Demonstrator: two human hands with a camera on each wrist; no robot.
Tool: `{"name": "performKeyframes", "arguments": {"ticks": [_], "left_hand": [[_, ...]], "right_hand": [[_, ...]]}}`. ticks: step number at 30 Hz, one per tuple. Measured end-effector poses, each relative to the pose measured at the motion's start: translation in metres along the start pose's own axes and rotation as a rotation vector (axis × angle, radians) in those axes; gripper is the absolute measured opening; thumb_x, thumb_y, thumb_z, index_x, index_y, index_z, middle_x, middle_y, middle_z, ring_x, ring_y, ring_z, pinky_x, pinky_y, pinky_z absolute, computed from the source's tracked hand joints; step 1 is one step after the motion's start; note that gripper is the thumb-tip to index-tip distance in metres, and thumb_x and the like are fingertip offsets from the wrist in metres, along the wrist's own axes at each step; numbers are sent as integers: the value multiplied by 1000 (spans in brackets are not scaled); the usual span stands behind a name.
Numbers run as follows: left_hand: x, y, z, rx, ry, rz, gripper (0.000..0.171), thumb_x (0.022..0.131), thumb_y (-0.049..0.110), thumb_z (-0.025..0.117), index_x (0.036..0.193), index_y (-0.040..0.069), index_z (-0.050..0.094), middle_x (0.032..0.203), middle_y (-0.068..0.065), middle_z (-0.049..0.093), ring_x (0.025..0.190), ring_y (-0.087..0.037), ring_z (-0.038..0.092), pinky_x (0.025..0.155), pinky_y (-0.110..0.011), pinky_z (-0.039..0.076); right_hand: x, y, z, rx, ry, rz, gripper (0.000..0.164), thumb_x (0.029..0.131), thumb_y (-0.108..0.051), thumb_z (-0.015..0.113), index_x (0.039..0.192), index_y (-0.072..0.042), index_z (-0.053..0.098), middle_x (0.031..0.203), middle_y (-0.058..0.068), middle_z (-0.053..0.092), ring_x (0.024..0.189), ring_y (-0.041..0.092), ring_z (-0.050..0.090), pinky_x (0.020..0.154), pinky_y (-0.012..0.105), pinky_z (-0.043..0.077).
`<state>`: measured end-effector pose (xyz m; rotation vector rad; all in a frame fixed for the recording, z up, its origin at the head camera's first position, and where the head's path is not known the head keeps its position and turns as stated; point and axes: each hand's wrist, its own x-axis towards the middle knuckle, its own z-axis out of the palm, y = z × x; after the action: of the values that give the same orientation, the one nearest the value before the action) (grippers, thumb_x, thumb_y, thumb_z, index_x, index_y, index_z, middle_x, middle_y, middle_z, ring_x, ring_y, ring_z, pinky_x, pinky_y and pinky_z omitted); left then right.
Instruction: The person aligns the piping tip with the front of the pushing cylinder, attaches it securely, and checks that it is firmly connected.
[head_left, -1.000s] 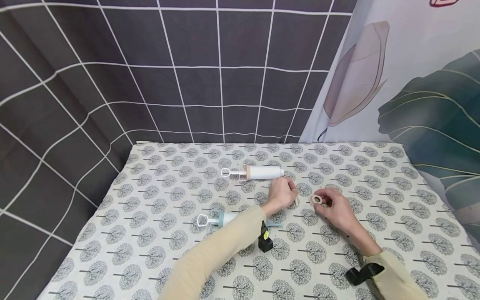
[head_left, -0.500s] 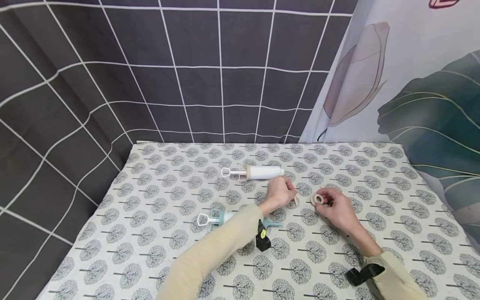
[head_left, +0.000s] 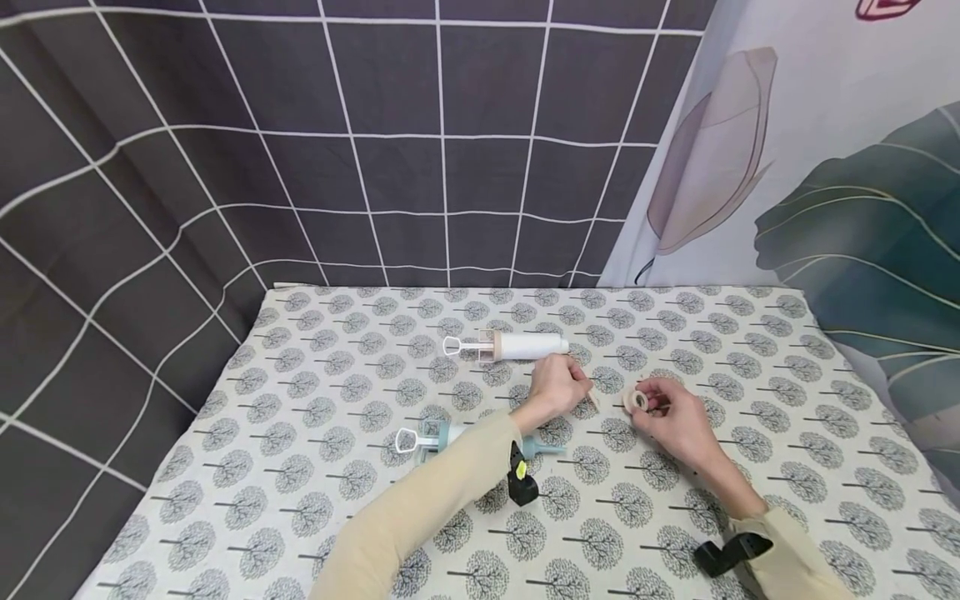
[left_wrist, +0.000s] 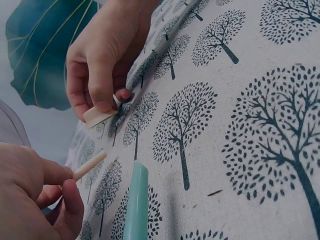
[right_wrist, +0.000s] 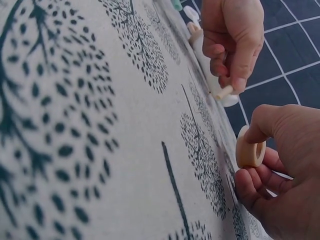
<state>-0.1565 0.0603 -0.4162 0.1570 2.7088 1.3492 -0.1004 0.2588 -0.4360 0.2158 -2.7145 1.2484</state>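
Observation:
My left hand (head_left: 557,385) pinches a short, slim beige tube (left_wrist: 90,166) between thumb and fingers, its free end pointing towards the right hand. In my right hand (head_left: 675,421) is a beige ring (right_wrist: 248,150), held by its edge between thumb and fingertips. The ring has a wide round opening and a flange on one side. A small gap separates the ring and the tube, both close over the cloth. Just beyond the left hand lies a white plunger syringe (head_left: 528,345) with a beige collar. A similar one with a blue-green collar and nozzle (head_left: 546,448) lies partly hidden under the left forearm.
A tree-patterned cloth (head_left: 300,483) covers the table. Behind it hangs a dark curtain with a white grid (head_left: 390,167), and a leaf-printed curtain (head_left: 847,233) hangs at the right. Each wrist wears a black camera mount.
The left hand has drawn slightly left and the tube's free end has swung a little. The right hand has tilted the ring slightly, keeping hold of it. Both syringes lie still.

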Motion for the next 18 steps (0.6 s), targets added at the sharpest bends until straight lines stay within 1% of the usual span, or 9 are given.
{"name": "performKeyframes", "arguments": {"ticks": [4, 5, 7, 10, 14, 18], "left_hand": [[-2, 1, -2, -54, -11, -18, 17, 82, 9, 80, 71, 11, 68, 66, 6, 63, 59, -10, 55, 61, -22, 47], [-2, -1, 0, -57, -4, -6, 17, 82, 10, 80, 71, 12, 67, 65, 6, 62, 58, -10, 55, 59, -22, 47], [-3, -1, -2, -55, 3, 11, 18, 82, 10, 80, 70, 12, 67, 65, 6, 62, 57, -9, 54, 59, -22, 47], [-5, 0, -3, -69, 6, 9, 18, 81, 10, 81, 70, 13, 67, 65, 6, 62, 57, -9, 55, 60, -23, 47], [-7, 3, -5, -120, -9, -37, 17, 83, 9, 81, 71, 12, 69, 67, 6, 63, 60, -9, 56, 63, -22, 48], [-9, 4, -7, -133, -8, -46, 14, 83, 9, 80, 73, 11, 70, 68, 6, 64, 59, -8, 56, 63, -21, 48]], "right_hand": [[-1, 0, 0, 14, 1, -4, 37, 76, 5, 76, 110, 8, 61, 95, 17, 63, 80, 23, 59, 65, 19, 52], [-1, 0, 0, 17, 3, -7, 37, 76, 5, 76, 109, 9, 61, 95, 17, 63, 80, 23, 59, 65, 19, 52], [-2, -1, 0, 23, 6, -8, 37, 76, 5, 76, 109, 9, 61, 94, 16, 63, 80, 23, 59, 65, 19, 52], [-2, -2, 0, 36, 6, 5, 35, 77, 5, 75, 109, 8, 60, 94, 16, 63, 80, 22, 59, 65, 19, 52], [-3, -6, -1, 76, -22, 63, 35, 80, 4, 72, 111, 9, 58, 96, 17, 63, 82, 23, 60, 67, 20, 53], [-6, -11, -2, 137, -61, 139, 37, 84, 1, 70, 116, 9, 54, 98, 19, 63, 83, 25, 61, 69, 23, 55]]}}
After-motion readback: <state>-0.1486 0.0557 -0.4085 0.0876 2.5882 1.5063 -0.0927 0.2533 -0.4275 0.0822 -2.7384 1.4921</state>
